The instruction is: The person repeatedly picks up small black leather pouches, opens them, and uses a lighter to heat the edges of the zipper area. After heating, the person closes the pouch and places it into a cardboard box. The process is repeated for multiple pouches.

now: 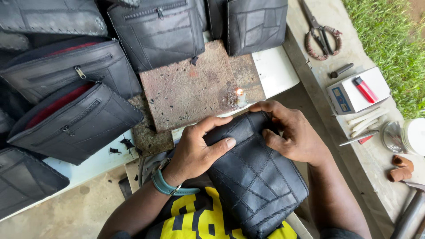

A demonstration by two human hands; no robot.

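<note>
1. A white box point(349, 95) on the bench point(310, 53) carries a red lighter point(365, 89) on top; what is inside cannot be seen.
2. The black leather bag point(254, 177) lies on the person's lap, its long axis running from the candle point(239, 98) down toward the lower right.
3. The left hand point(197, 148) grips the bag's upper left edge, thumb across the front.
4. The right hand point(292, 132) pinches its top corner, just beside the flame.
5. More black bags point(79, 119) stand at the left.

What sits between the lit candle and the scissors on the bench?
In the head view, between the candle and the scissors lies the bare corner of a white board, then the grey bench edge; nothing else.
</note>
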